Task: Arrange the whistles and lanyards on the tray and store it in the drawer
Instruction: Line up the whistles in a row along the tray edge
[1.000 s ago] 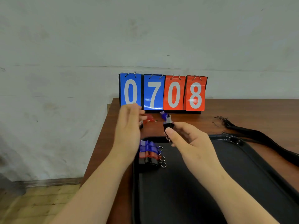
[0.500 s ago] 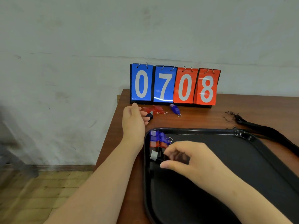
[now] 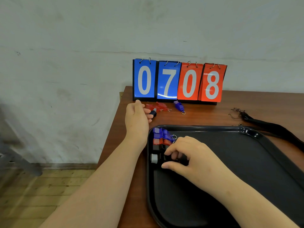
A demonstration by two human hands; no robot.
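head view, only one here. right grip point(image 3: 189, 157) is curled down onto a black whistle point(image 3: 154, 158) with a pale mouthpiece, thumb on the near side and fingertips on top. that's at the left end of the black tray point(image 3: 246, 129), lower middle of the frame. just above it in the same column sit a red whistle point(image 3: 158, 141) and blue whistles point(image 3: 160, 132), packed close.

left grip point(image 3: 136, 116) is at middle left on the counter point(image 3: 205, 116), fingers pinched round a second black whistle point(image 3: 153, 112) in front of the scoreboard point(image 3: 179, 81). loose red whistles point(image 3: 156, 106) and a blue whistle point(image 3: 179, 106) lie near it. the black lanyard point(image 3: 271, 127) lies on the counter past the tray's upper right corner.

my guess on handling: small hard plastic, super light, so a two-finger pinch across the flat sides is plenty. smooth shell plus slick tray means they'll probably skate if nudged, so set them down, don't drop. the little key rings could snag a neighbour. the lanyard looks floppy, so best gathered mid-strap, and the thin loops at its end look tangle-prone.
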